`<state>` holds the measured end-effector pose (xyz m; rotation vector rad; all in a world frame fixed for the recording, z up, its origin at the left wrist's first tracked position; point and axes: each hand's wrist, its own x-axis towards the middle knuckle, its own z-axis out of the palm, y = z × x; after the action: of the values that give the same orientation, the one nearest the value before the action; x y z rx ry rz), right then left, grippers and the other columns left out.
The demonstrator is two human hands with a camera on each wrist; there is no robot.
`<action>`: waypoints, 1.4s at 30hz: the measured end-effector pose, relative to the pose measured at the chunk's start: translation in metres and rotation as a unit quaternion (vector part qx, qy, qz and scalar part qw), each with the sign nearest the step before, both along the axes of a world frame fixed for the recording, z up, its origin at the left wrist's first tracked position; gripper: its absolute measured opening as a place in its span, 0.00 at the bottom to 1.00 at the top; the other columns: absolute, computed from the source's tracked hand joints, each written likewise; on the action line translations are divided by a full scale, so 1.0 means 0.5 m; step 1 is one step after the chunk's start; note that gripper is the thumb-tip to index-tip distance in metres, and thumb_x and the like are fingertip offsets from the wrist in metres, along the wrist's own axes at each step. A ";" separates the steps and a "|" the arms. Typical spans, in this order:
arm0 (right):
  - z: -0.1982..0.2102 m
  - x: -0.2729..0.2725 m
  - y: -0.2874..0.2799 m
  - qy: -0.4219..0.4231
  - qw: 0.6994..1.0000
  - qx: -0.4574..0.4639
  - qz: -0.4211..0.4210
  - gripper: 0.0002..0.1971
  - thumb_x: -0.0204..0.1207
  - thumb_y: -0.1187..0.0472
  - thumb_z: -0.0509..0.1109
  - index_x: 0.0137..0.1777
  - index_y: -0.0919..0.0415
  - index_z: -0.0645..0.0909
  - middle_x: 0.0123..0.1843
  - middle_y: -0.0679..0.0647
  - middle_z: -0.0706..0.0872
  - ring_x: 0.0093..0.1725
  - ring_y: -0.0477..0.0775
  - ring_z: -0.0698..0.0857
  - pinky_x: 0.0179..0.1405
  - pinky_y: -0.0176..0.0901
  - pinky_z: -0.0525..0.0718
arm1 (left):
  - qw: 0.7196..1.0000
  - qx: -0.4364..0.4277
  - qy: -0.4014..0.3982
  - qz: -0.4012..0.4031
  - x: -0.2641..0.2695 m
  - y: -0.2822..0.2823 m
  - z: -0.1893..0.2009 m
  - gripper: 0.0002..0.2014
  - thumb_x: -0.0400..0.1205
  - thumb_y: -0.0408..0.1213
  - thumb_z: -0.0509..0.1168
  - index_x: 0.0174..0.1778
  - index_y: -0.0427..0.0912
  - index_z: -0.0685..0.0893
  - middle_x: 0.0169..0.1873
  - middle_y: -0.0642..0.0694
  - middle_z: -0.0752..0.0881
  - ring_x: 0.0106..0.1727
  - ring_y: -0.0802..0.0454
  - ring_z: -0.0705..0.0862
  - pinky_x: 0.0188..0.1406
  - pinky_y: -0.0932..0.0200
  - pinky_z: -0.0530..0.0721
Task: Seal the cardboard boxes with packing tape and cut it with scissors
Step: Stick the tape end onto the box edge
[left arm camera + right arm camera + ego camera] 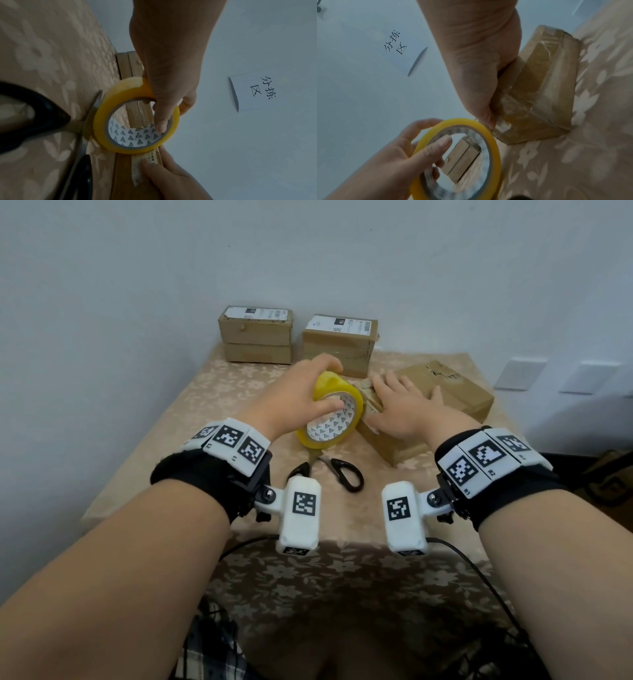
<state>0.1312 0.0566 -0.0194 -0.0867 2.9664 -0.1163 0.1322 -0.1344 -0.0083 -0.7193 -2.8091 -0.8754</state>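
Left hand (301, 395) is gripping the yellow tape roll (330, 414), thumb hooked through the core, other fingers wrapping over the outer rim; the roll is standing on edge, tilted, its lower rim near or on the tablecloth (191, 419) — contact is hard to tell. Right hand (404, 405) is lying flat on the near cardboard box (448, 395), fingers spread and straight, palm pressing the top at the end next to the roll. In the left wrist view its thumb (149, 167) is pressing a pale strip of tape down at the box's edge, right beside the roll. Roll and box are sitting just beside each other, mid-table.

Black-handled scissors (337, 472) are lying on the cloth just in front of the roll, blades pointing under it, handles toward the person, untouched.

Two stacked boxes (256, 337) and a labelled box (339, 344) are sitting at the table's far edge against the wall (308, 251). A paper sign (252, 92) with handwritten characters is hanging on the wall.
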 end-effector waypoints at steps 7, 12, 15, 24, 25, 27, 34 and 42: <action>0.000 0.024 -0.016 -0.009 0.998 -0.013 -0.061 0.33 0.84 0.54 0.51 0.85 0.47 0.38 0.86 0.46 0.36 0.85 0.55 0.40 0.74 0.81 0.38 | 0.996 -0.088 0.014 0.012 0.007 0.015 0.038 0.20 0.80 0.34 0.65 0.68 0.52 0.80 0.61 0.42 0.79 0.64 0.45 0.77 0.57 0.56 0.72; 0.005 0.024 -0.016 -0.001 0.998 -0.014 -0.066 0.33 0.84 0.47 0.51 0.85 0.46 0.40 0.86 0.46 0.38 0.85 0.56 0.42 0.72 0.84 0.39 | 0.982 -0.190 0.006 0.020 0.013 0.003 0.041 0.19 0.82 0.37 0.63 0.70 0.55 0.78 0.64 0.42 0.78 0.66 0.42 0.75 0.53 0.53 0.74; 0.025 -0.001 -0.011 0.022 0.994 -0.064 -0.089 0.29 0.80 0.39 0.48 0.77 0.50 0.70 0.81 0.56 0.67 0.80 0.64 0.64 0.75 0.80 0.52 | 0.975 -0.218 0.032 0.020 0.011 0.005 0.044 0.20 0.83 0.40 0.62 0.72 0.56 0.76 0.62 0.43 0.74 0.64 0.43 0.75 0.52 0.54 0.72; 0.003 -0.039 -0.049 0.102 0.988 -0.047 -0.101 0.26 0.83 0.43 0.57 0.75 0.58 0.65 0.74 0.65 0.74 0.77 0.72 0.66 0.75 0.75 0.57 | 0.978 -0.207 0.036 -0.005 0.001 0.014 0.034 0.24 0.80 0.47 0.63 0.74 0.54 0.74 0.60 0.46 0.72 0.61 0.46 0.75 0.49 0.55 0.74; 0.002 -0.043 -0.051 0.089 0.990 -0.033 -0.101 0.26 0.83 0.44 0.57 0.76 0.58 0.64 0.76 0.66 0.71 0.79 0.73 0.62 0.76 0.76 0.54 | 0.983 -0.181 0.030 -0.009 -0.001 0.010 0.030 0.26 0.79 0.49 0.64 0.74 0.53 0.73 0.63 0.46 0.73 0.62 0.47 0.76 0.52 0.55 0.74; 0.000 -0.045 -0.056 0.064 0.992 0.002 -0.105 0.29 0.85 0.44 0.55 0.80 0.60 0.60 0.81 0.66 0.64 0.81 0.73 0.56 0.77 0.76 0.50 | 0.993 -0.118 0.015 -0.009 -0.004 0.000 0.025 0.29 0.77 0.55 0.67 0.73 0.50 0.73 0.66 0.47 0.75 0.66 0.49 0.76 0.57 0.57 0.73; -0.015 -0.061 -0.056 0.020 0.994 0.030 -0.099 0.33 0.86 0.46 0.48 0.85 0.61 0.43 0.86 0.62 0.43 0.84 0.68 0.43 0.80 0.69 0.41 | 0.999 0.041 -0.009 0.028 -0.007 -0.012 0.005 0.19 0.80 0.55 0.64 0.62 0.48 0.81 0.57 0.52 0.83 0.60 0.53 0.79 0.50 0.60 0.72; -0.014 -0.054 -0.052 0.030 0.996 0.031 -0.081 0.33 0.86 0.43 0.46 0.85 0.59 0.44 0.86 0.61 0.43 0.85 0.65 0.43 0.81 0.67 0.41 | 0.994 -0.107 0.010 0.021 -0.004 -0.031 0.028 0.20 0.78 0.56 0.66 0.63 0.51 0.82 0.59 0.47 0.83 0.60 0.48 0.79 0.52 0.55 0.77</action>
<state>0.1041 0.0306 -0.0265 0.1605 3.0295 -0.0436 0.1301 -0.1502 0.0056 -0.6875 -2.9185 -0.5613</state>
